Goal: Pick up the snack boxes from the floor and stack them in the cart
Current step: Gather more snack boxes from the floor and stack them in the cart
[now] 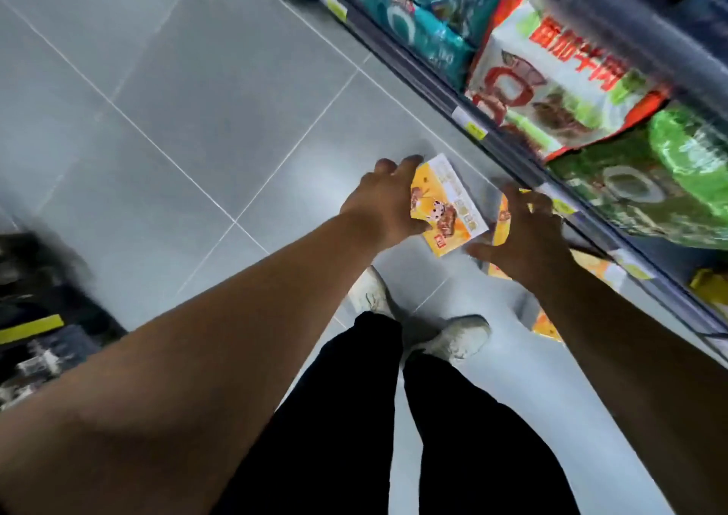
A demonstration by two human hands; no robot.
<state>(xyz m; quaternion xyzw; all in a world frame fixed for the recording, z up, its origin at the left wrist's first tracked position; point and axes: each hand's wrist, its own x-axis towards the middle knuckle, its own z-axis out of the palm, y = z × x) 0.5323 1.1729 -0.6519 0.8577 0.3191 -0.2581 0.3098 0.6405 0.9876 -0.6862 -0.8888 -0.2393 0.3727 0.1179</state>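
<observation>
"Yellow-and-white cardboard snack box [449, 207], where was it?"

"Low over the grey tiled floor [197, 100], near the foot of the stocked store shelf [512, 148], in the left hand [388, 203]. Its fingers [409, 162] were curled over the box's far edge, gripping it."

"And the right hand [524, 242]?"

"Fingers spread wide, holding nothing, above a second yellow box [501, 219] mostly hidden beneath the palm. Whether they touched it I could not tell."

"Any others?"

"Two more yellow boxes [600, 268] lay on the floor along the shelf, beside the right forearm [630, 337]."
</observation>
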